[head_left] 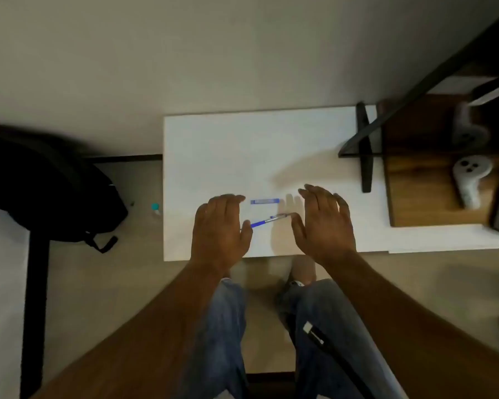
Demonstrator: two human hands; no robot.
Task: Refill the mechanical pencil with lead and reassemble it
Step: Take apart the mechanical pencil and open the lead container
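A blue and silver mechanical pencil [268, 220] lies slanted on the white table [213, 145], between my two hands. Just behind it lies a small blue lead case [264, 201], flat on the table. My left hand [219, 228] hovers palm down at the pencil's blue end, fingers straight, thumb near the barrel. My right hand [326, 223] hovers palm down at the silver end, fingers spread, thumb tip close to the pencil. Neither hand holds anything.
A black monitor stand foot [365, 145] and a wooden board [432, 180] with white controllers [470, 177] sit at the right. A black backpack [41, 182] lies on the floor at the left. A small teal-capped item [155, 208] stands by the table's left edge.
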